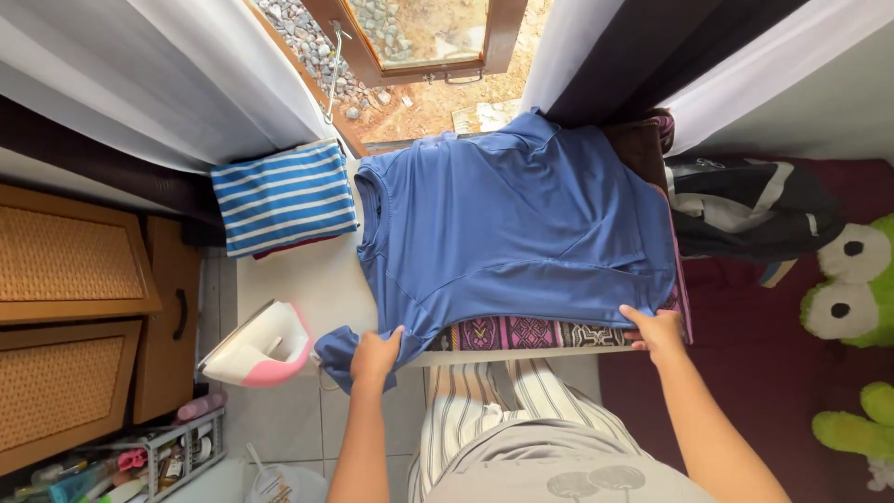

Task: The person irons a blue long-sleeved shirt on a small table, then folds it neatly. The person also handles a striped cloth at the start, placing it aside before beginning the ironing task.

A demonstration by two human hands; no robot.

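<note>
A blue shirt lies spread flat across the ironing board, its collar toward the board's left end and its hem toward the right end. The cloth is plain, soft and mostly smooth, with a few long creases running across the body. One sleeve hangs over the near edge at the left, and the left hand is closed on it. The right hand pinches the hem at the near right corner, fingers curled over the cloth.

Under the shirt a patterned purple cloth shows along the near edge. A white and pink iron stands at the near left corner, and a folded blue-and-white striped cloth sits at the far left corner.

Behind the board, white curtains frame an open window over gravel. Wicker-fronted cabinets stand at the left; green plush toys lie on a dark red surface at the right.
</note>
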